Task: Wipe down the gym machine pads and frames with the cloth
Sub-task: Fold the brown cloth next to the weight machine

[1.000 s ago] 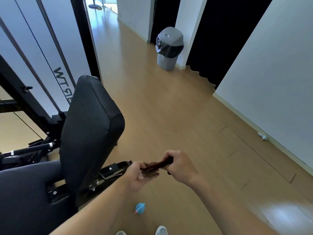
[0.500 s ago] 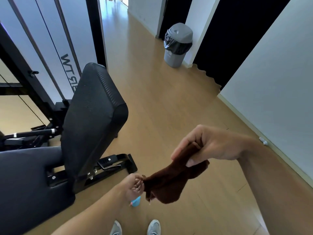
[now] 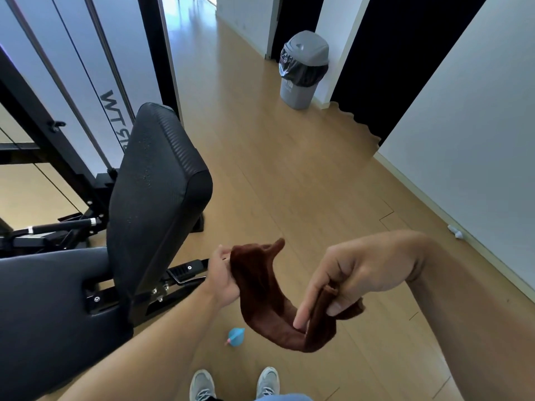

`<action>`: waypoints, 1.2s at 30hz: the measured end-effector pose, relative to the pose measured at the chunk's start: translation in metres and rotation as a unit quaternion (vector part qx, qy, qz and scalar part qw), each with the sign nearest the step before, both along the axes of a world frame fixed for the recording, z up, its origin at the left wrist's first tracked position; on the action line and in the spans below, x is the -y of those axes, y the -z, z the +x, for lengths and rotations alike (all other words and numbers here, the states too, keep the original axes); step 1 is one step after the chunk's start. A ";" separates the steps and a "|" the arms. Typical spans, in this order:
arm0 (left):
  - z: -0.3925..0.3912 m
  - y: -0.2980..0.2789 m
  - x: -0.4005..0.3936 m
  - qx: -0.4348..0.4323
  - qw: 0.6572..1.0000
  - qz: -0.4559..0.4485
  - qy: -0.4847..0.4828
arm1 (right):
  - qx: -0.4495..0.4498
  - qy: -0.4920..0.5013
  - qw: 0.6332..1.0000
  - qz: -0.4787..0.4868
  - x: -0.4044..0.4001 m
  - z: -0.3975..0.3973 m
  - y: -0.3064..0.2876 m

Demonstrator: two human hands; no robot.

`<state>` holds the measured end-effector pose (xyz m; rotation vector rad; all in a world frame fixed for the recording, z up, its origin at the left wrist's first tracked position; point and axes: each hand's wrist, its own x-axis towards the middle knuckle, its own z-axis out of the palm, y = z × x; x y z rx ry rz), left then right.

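- The right hand (image 3: pixel 359 273) pinches one end of the brown cloth (image 3: pixel 260 290) between thumb and fingers (image 3: pixel 302 315), knuckles up; a short tail sticks out past the thumb.
- The left hand (image 3: pixel 221 280) is clenched around the cloth's other end, with a corner poking up above that fist.
- Between the two grips the cloth sags in a slack loop, held in the air and touching nothing; spreading it this way likely readies a fresh face for wiping.
- Just left of the left grip stands the machine's black back pad (image 3: pixel 156 192), upright and slightly tilted, with the seat pad (image 3: pixel 46 308) lower down beside it; neither is touched yet.
- Below the cloth, a small blue object (image 3: pixel 236 337) lies on the wooden floor (image 3: pixel 289 175), near the person's shoes (image 3: pixel 267 382).
- Well beyond the hands, a grey lidded bin (image 3: pixel 304 70) stands by the wall.
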<state>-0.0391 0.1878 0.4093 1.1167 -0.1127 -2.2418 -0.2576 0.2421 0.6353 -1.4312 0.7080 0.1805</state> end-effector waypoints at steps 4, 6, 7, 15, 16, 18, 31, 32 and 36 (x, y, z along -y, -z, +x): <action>-0.006 -0.033 0.010 -0.010 0.993 -0.042 0.106 | -0.070 0.049 0.996 -0.013 0.013 0.004 0.017; -0.010 -0.049 0.007 -0.003 0.988 -0.082 0.129 | -0.119 0.130 0.983 -0.057 0.019 0.004 0.025; -0.011 -0.054 0.006 -0.002 0.988 -0.100 0.122 | -0.139 0.170 0.972 -0.082 0.022 0.004 0.029; -0.008 -0.075 -0.007 0.092 0.928 -0.342 0.116 | -0.121 0.284 0.931 -0.193 0.032 0.014 0.042; -0.006 -0.076 -0.007 0.093 0.913 -0.377 0.124 | -0.094 0.309 0.918 -0.229 0.032 0.017 0.041; -0.003 -0.079 -0.007 0.102 0.890 -0.422 0.137 | -0.062 0.366 0.877 -0.305 0.035 0.020 0.038; 0.006 -0.096 -0.031 0.199 0.813 -0.498 0.229 | -0.132 0.274 0.950 -0.075 0.053 0.009 0.068; 0.007 -0.093 -0.032 0.204 0.832 -0.467 0.219 | -0.119 0.290 0.945 -0.097 0.052 0.010 0.072; 0.007 -0.092 -0.033 0.206 0.899 -0.354 0.157 | -0.074 0.345 0.920 -0.172 0.045 0.019 0.077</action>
